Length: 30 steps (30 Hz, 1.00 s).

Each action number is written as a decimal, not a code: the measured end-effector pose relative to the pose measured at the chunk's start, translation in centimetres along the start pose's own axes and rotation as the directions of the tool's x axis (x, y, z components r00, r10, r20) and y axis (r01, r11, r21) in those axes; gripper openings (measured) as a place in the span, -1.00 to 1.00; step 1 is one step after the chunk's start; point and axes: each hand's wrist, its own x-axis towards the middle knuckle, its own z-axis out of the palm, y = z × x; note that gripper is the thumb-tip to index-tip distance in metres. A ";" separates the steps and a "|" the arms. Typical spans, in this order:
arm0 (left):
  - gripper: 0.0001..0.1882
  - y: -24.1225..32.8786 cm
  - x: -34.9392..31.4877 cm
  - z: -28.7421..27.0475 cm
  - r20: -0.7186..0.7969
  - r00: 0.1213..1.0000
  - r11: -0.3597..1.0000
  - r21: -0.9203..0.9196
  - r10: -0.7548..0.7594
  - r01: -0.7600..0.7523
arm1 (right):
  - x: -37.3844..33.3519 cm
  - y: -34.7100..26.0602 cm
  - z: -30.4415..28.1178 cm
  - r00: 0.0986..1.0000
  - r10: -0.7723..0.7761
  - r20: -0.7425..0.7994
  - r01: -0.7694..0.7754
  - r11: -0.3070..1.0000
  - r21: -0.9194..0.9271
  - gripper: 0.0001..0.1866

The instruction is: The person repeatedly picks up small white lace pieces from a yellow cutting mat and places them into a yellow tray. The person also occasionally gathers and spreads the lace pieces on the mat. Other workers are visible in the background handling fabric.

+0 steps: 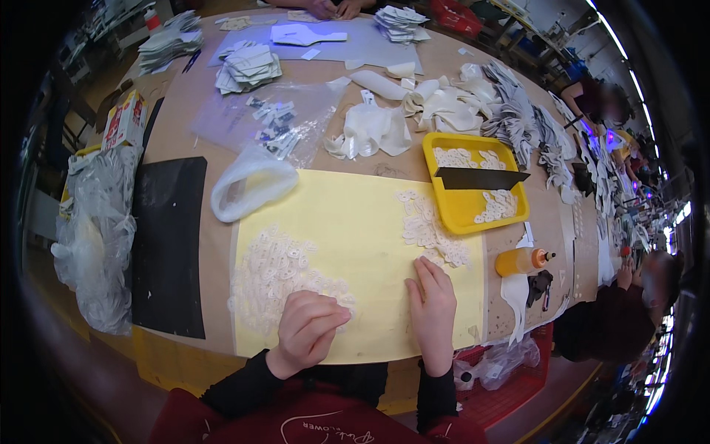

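On a pale yellow sheet lie two heaps of small whitish flat pieces with holes. My left hand is closed at the near edge of the left heap, fingertips and thumb pressed together; whatever they hold is hidden. My right hand rests by the near end of the right heap, its fingers stretched out and the thumb apart. Nothing shows in its grasp. Beyond that heap stands a yellow tray holding more such pieces, with a dark bar laid across it.
An orange bottle lies right of the sheet. A rolled clear plastic bag sits at its far left corner, near a black board. Whitish cut pieces and stacks cover the far table. Another person's hands show at the far edge.
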 end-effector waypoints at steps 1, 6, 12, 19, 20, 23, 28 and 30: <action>-0.66 0.0 0.0 0.0 0.000 1.000 1.000 -0.006 0.000 0.000 | -0.3 0.3 0.2 1.000 -0.003 -0.001 0.003 1.000 0.009 -0.66; -0.65 -0.1 -0.5 -0.3 0.007 1.000 1.000 -0.016 0.005 -0.005 | -0.6 -0.9 0.2 0.998 0.046 -0.049 -0.040 0.992 0.116 -0.79; -0.63 0.1 0.0 -0.3 0.039 0.999 0.999 -0.032 0.025 -0.024 | -0.3 -1.7 0.6 0.984 0.176 -0.030 -0.166 0.964 0.209 -0.83; -0.63 0.2 -0.2 -0.1 0.036 0.999 1.000 -0.021 0.010 -0.009 | -1.4 -1.7 1.4 0.991 0.133 0.017 -0.134 0.974 0.182 -0.77; -0.63 0.1 -0.2 -0.1 0.040 0.999 1.000 -0.024 0.006 -0.005 | -1.1 -2.9 1.4 0.982 0.170 0.078 -0.184 0.954 0.237 -0.76; -0.62 0.1 -0.1 -0.1 0.049 0.999 0.999 -0.034 0.007 -0.005 | -1.0 -3.9 1.1 0.984 0.116 0.137 -0.154 0.936 0.315 -0.70; -0.62 0.1 -0.4 -0.3 0.035 0.999 1.000 -0.029 -0.005 0.006 | 0.0 -0.4 -1.6 0.975 0.219 -0.042 -0.212 0.969 0.130 -0.69; -0.62 0.1 -0.2 -0.1 0.048 0.999 0.999 -0.046 -0.005 0.007 | 0.2 1.8 -1.4 0.970 0.214 -0.112 -0.212 0.977 0.033 -0.72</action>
